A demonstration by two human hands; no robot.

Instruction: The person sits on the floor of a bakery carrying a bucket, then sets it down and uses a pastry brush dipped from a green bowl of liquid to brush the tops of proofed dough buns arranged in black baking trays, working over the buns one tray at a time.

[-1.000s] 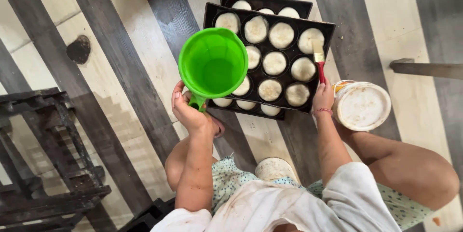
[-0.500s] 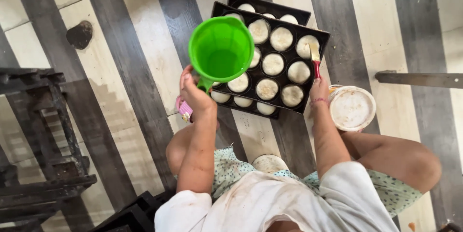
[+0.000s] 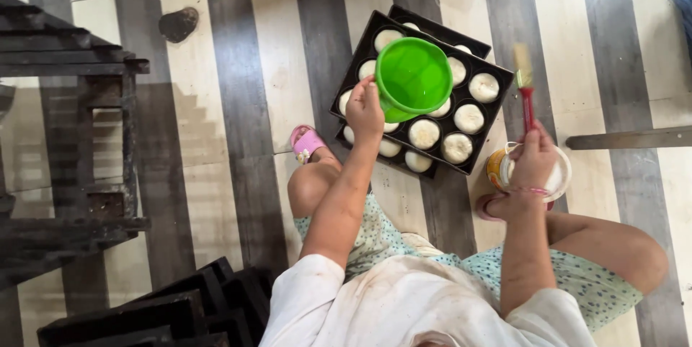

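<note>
My left hand (image 3: 365,110) grips the handle of a bright green plastic cup (image 3: 413,77) and holds it tilted over a black baking tray (image 3: 496,98) on the floor. The tray has round wells filled with pale dough rounds (image 3: 456,147). My right hand (image 3: 535,161) holds a small pastry brush (image 3: 525,86) with a red handle, bristles pointing up, just above a small white bowl (image 3: 561,174) beside the tray. A second black tray (image 3: 432,23) lies under the first.
The floor has wide grey and cream stripes. A dark metal rack (image 3: 79,145) stands at the left. Stacked black trays (image 3: 166,311) sit at the bottom left. A pink sandal (image 3: 306,141) is on my left foot. A grey bar (image 3: 627,138) lies at the right.
My right hand has moved off the tray with the brush to above the white bowl. The green cup stays over the tray, shifted slightly right across its wells.
</note>
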